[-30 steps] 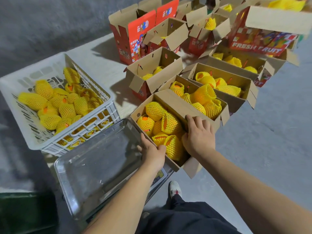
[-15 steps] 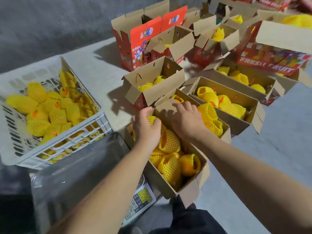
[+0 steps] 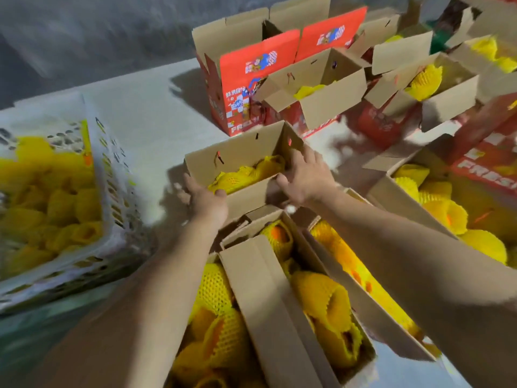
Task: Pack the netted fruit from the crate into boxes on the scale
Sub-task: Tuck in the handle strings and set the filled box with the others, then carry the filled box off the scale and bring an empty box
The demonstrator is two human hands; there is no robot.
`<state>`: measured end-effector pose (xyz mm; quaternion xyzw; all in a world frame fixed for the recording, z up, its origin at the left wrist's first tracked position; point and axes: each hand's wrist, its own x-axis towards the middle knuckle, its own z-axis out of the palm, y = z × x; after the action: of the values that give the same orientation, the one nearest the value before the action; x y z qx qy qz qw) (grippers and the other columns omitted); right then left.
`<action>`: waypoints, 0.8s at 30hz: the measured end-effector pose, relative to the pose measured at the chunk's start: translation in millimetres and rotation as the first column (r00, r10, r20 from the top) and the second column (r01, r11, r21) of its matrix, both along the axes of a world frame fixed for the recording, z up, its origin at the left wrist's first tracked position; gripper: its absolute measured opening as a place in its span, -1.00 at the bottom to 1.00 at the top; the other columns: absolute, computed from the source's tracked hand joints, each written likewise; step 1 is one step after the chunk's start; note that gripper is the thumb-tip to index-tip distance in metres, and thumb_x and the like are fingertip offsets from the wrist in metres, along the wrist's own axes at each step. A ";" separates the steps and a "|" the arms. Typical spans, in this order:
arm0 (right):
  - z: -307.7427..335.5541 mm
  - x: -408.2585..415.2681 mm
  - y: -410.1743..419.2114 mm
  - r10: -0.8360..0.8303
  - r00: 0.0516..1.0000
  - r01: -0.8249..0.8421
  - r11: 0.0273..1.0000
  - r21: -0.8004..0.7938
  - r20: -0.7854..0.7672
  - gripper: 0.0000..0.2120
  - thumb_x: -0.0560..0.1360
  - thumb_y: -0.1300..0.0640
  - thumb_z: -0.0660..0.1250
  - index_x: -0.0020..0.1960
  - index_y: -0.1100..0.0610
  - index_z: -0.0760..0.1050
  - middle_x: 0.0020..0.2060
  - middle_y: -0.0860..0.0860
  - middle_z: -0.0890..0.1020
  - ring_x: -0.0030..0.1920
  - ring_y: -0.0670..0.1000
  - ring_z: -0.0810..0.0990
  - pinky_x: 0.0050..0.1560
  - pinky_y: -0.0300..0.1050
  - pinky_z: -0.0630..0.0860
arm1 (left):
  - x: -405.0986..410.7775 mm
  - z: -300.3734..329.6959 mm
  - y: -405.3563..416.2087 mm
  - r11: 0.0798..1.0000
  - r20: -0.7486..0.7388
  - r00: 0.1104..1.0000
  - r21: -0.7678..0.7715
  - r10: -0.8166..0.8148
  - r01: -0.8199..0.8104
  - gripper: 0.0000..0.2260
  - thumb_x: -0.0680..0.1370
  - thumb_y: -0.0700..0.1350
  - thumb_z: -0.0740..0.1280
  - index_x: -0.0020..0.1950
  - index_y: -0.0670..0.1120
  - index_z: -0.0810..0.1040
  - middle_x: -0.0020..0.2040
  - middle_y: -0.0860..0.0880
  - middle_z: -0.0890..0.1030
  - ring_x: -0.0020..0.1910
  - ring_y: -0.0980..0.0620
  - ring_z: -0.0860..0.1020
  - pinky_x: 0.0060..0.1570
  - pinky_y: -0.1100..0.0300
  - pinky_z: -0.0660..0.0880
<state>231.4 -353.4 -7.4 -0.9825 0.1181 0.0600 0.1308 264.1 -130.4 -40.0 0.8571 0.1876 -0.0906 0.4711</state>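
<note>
A half-filled cardboard box (image 3: 240,152) with a few yellow netted fruit (image 3: 246,172) stands in the middle. My left hand (image 3: 205,200) holds its near left corner, thumb on the front flap. My right hand (image 3: 305,177) grips its near right corner, fingers over the end wall. Closer to me lies a full box (image 3: 268,292) packed with netted fruit. The white plastic crate (image 3: 109,169) of netted fruit sits at the left. A blurred strip of the metal scale tray (image 3: 42,320) shows at the lower left, with no box on the part I see.
More open boxes with netted fruit crowd the right side (image 3: 436,197) and the back (image 3: 419,79). Two tall red printed cartons (image 3: 251,79) stand behind the held box. Pale floor lies between the crate and the boxes.
My view swung forward and to the right. Both hands left the full box, which now lies near me off the scale tray, and reached out to take the half-filled box behind it.
</note>
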 end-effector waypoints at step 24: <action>160.1 -28.4 13.3 -0.240 0.853 -0.053 0.844 0.534 0.464 -0.79 0.54 0.25 0.23 -0.26 0.26 0.38 -0.37 0.22 0.39 -0.30 0.10 0.31 -0.30 -0.04 0.24 | -35.8 172.8 103.8 0.994 0.431 0.901 0.105 -0.041 -0.005 -0.63 0.58 -0.27 0.21 0.35 -0.10 0.58 0.14 -0.20 0.64 0.04 -0.21 0.58 -0.12 -0.02 0.52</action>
<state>203.0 -340.1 152.7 -0.8804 0.1076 -0.1806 0.4251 228.3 -26.5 132.9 0.8807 0.0748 0.1073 0.4552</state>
